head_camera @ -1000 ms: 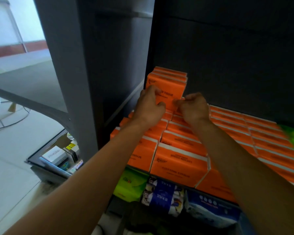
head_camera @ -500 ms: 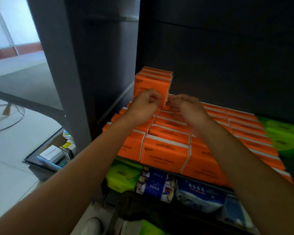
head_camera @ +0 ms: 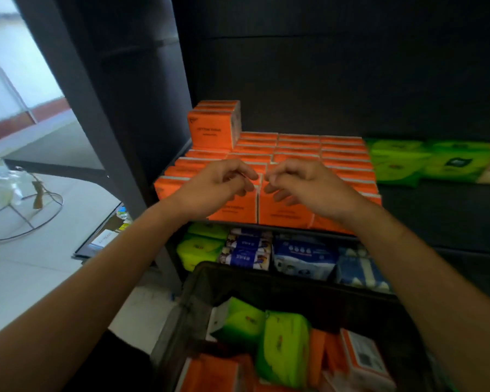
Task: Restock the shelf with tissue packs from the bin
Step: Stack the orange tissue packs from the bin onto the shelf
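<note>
both hands hang empty above the front row of the orange tissue packs (head_camera: 297,148) on the shelf (head_camera: 436,216). the left hand (head_camera: 218,188) and right hand (head_camera: 303,188) have fingers loosely curled, tips nearly meeting, gripping nothing. the packs stand in tight rows, likely so each props the next. a second tier (head_camera: 212,125) begins at the back left corner, probably leaning on the side wall. green shelf packs (head_camera: 402,162) lie to the right. the bin (head_camera: 294,281) sits right beneath the arms for short reaches and holds green bin packs (head_camera: 283,346) and orange bin packs (head_camera: 210,372). a reach down seems next.
</note>
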Motion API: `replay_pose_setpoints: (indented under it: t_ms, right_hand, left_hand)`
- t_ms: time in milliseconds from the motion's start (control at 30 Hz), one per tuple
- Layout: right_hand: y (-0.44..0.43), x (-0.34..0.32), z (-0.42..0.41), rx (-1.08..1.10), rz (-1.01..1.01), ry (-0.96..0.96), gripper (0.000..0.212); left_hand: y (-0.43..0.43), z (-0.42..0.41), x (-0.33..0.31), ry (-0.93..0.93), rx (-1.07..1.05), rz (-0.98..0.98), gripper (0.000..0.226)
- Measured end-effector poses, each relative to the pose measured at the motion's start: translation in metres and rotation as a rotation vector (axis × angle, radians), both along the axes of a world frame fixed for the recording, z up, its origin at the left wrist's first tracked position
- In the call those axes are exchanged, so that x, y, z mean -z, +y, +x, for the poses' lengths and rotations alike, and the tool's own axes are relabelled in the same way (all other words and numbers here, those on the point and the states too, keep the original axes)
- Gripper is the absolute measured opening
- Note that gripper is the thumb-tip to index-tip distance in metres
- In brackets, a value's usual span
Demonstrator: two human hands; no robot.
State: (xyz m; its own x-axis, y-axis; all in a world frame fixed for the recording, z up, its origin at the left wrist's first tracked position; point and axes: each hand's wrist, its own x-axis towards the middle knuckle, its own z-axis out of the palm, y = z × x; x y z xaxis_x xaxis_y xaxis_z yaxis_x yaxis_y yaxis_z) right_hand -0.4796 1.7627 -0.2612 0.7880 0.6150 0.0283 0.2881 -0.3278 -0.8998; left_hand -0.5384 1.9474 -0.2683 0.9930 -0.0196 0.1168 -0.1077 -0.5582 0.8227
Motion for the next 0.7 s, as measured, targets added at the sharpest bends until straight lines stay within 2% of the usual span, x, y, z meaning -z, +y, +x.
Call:
replay_pose_setpoints:
  t_ms: [100,333,700]
  right_hand:
    - [-0.031,0.023,-0.029,-0.042,-0.044,0.047,0.013]
    - [-0.081,0.092,-0.088,-0.003,-0.105,0.080,0.014]
    - [-0.102,0.190,-0.142,-0.021,-0.306,0.237,0.009]
  left_hand:
    - [-0.026,-0.030,0.004,0.040,0.078,0.086,0.022]
    - [-0.058,-0.080,0.059,0.129,0.075,0.317,0.013]
    - [-0.105,-0.118,0.163,0.383,0.199,0.353,0.019]
